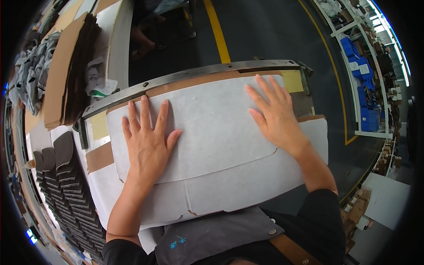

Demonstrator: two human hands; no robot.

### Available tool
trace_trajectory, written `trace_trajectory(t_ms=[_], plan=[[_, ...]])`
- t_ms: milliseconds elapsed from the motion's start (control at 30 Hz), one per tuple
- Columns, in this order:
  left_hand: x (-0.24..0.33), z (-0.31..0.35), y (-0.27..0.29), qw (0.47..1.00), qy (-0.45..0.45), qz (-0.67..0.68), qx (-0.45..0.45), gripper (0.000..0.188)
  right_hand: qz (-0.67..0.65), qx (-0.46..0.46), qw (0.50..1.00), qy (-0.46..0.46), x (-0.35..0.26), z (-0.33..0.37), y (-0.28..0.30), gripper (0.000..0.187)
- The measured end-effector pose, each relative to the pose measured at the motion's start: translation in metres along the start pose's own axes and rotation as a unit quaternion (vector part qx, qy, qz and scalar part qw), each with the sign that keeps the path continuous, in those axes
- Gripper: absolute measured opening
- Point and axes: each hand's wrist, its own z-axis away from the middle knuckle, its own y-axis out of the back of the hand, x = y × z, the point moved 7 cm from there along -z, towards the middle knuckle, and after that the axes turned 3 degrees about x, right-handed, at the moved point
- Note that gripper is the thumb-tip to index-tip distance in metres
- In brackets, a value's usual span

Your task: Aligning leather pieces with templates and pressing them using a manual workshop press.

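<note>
A large white sheet (216, 123) with rounded lower corners and a brown layer showing along its far edge lies in front of me. My left hand (148, 141) is flat on its left part, fingers spread and fingertips close to the far edge. On its right part rests my right hand (276, 115), fingers stretched out and its fingertips near the far right corner. Under this sheet, nearer my body, lies another white sheet (243, 190) with brown edges. A metal bar (194, 75) with bolts runs just beyond the far edge. Neither hand grips anything.
Yellow patches (293, 81) flank the sheet by the bar. At left stand dark curved pads (73, 185) in stacked rows, brown board sheets (66, 70) and grey cloth (33, 73). Blue bins (366, 79) sit on a white rack at right. A person's arm shows beyond the bar.
</note>
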Motion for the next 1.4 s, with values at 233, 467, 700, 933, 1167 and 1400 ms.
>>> trace_trajectory(t_ms=[233, 467, 700, 933, 1167, 1400], plan=[[0.001, 0.000, 0.002, 1.000, 0.000, 0.011, 0.024, 0.063, -0.002, 0.012, 1.000, 0.004, 0.002, -0.002, -0.003, 0.048], [0.001, -0.001, 0.001, 1.000, 0.018, 0.020, -0.016, 0.062, 0.009, 0.029, 1.000, 0.006, 0.000, 0.000, 0.001, 0.048], [-0.003, 0.001, 0.000, 0.999, 0.018, 0.038, 0.012, 0.067, 0.009, 0.027, 1.000, 0.010, -0.003, -0.005, -0.001, 0.051], [-0.009, 0.002, 0.004, 0.995, 0.070, 0.053, 0.043, 0.077, 0.026, 0.029, 0.999, 0.030, 0.001, 0.001, 0.004, 0.052], [-0.013, 0.001, 0.005, 0.996, 0.043, 0.055, 0.053, 0.076, 0.036, -0.001, 0.999, 0.007, 0.004, 0.000, -0.003, 0.053], [-0.014, 0.002, 0.007, 0.996, 0.037, 0.054, 0.053, 0.076, 0.040, 0.002, 0.999, 0.012, 0.005, 0.001, -0.004, 0.053]])
